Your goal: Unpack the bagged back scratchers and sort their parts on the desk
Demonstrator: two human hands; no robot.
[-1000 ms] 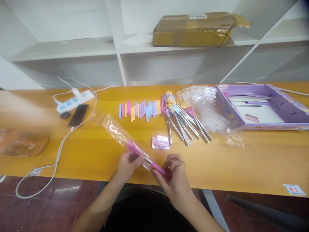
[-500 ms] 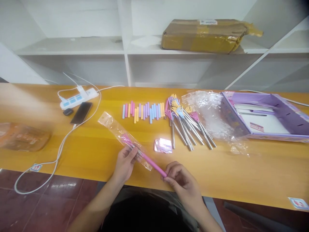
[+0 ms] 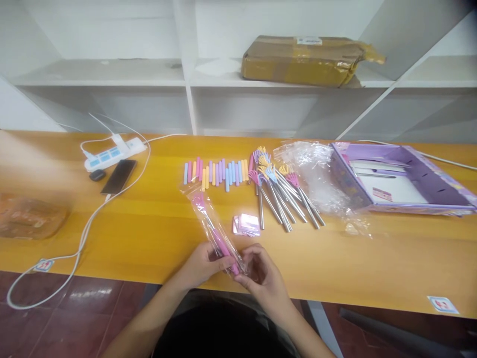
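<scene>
A pink back scratcher (image 3: 220,240) lies almost wholly inside a clear plastic bag (image 3: 205,213), its hand-shaped head at the far end. My left hand (image 3: 204,264) is closed around the bag and the handle near its lower end, thumb on top. Beside it, my right hand (image 3: 264,276) pinches the bag's near edge by the handle's tip, fingers curled. Just beyond sits a small stack of cards (image 3: 246,224). Farther off are a row of coloured handle sleeves (image 3: 216,173) and a pile of back scratchers (image 3: 285,191) with bare metal rods.
Right of the pile are clear plastic bags (image 3: 316,174) and an open purple box (image 3: 400,201). At left lie a phone (image 3: 119,176), a white power strip (image 3: 115,153), looping cables and an orange transparent bag (image 3: 32,217). A taped carton (image 3: 298,60) rests on the shelf behind.
The pink back scratcher has slid deeper into the bag. My right hand has moved left, close to my left hand, which is now lower on the bag. The view has shifted slightly.
</scene>
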